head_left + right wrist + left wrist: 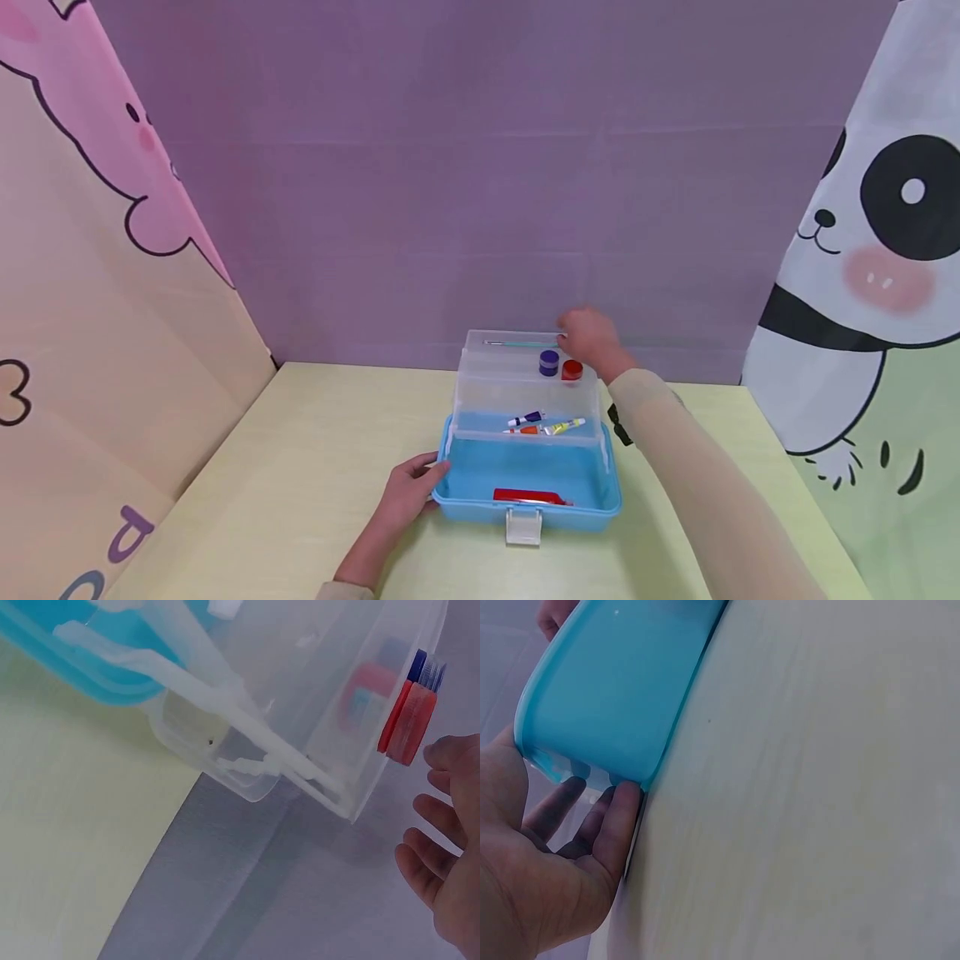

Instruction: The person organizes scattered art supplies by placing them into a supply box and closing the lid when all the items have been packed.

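Observation:
A light blue storage box point(525, 467) with a white latch stands on the table, its clear fold-out trays point(495, 392) raised behind it. My left hand point(405, 493) holds the box's left end, thumb at the rim and fingers against the side point(577, 847). Above the upper tray's right end is my right hand point(592, 340), fingers loosely bent and beside a paintbrush point(517, 343). In the right wrist view, nothing shows between these fingers point(424, 862). A purple paint jar point(549, 362) and a red paint jar point(572, 370) sit on the upper tray.
On the lower tray lie a purple paint tube point(527, 418), an orange tube point(525, 430) and a yellow tube point(564, 427). A red tube point(529, 497) rests in the box's bottom. Behind the pale table point(337, 433) hangs a purple cloth point(450, 208).

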The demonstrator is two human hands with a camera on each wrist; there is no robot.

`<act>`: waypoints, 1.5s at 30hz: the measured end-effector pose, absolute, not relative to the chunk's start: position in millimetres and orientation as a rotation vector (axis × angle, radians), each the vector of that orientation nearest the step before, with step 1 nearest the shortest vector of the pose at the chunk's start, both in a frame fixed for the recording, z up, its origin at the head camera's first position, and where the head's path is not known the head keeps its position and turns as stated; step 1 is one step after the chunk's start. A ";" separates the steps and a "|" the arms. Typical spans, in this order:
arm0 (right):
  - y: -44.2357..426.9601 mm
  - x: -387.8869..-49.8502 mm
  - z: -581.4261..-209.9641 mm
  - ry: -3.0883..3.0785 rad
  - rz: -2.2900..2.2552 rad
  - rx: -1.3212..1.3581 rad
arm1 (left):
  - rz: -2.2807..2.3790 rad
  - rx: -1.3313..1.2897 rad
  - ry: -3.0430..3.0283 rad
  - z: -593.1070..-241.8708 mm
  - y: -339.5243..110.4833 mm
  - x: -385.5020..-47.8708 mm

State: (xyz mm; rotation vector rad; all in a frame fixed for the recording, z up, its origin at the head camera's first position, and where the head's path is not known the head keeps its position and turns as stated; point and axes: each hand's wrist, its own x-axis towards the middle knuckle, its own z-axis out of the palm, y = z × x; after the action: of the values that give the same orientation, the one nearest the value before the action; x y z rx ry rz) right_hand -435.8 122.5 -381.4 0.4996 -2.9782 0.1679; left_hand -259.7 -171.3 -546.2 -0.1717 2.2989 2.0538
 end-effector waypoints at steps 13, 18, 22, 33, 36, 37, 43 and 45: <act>158.9 -425.1 -397.5 -2.954 0.711 0.188 | 2.040 -0.167 2.329 -545.7 -171.3 -262.0; 172.7 -426.7 -412.9 -2.853 0.915 0.123 | 2.048 -0.180 2.327 -548.2 -172.4 -264.9; 182.2 -423.7 -425.9 -2.789 1.045 0.075 | 2.037 -0.197 2.339 -547.6 -172.3 -265.8; 194.3 -418.5 -463.9 -2.725 1.430 -0.152 | 2.001 -0.202 2.338 -544.1 -171.7 -265.3; 195.6 -417.9 -472.8 -2.728 1.584 -0.235 | 1.995 -0.202 2.338 -544.1 -171.5 -265.2; 195.3 -417.2 -475.1 -2.730 1.619 -0.250 | 1.993 -0.200 2.340 -544.4 -171.6 -265.3; 192.2 -409.8 -485.4 -2.730 1.759 -0.275 | 2.009 -0.174 2.316 -545.9 -172.1 -265.4; 191.5 -406.8 -488.0 -2.720 1.801 -0.280 | 2.003 -0.147 2.303 -545.1 -173.5 -265.4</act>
State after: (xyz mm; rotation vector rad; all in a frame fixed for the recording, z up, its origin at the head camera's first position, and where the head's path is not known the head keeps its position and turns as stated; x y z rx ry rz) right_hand -406.8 191.5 -488.0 -0.2804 -2.7200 1.8013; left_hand -265.4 -173.5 -545.1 -0.1475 2.3032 2.0029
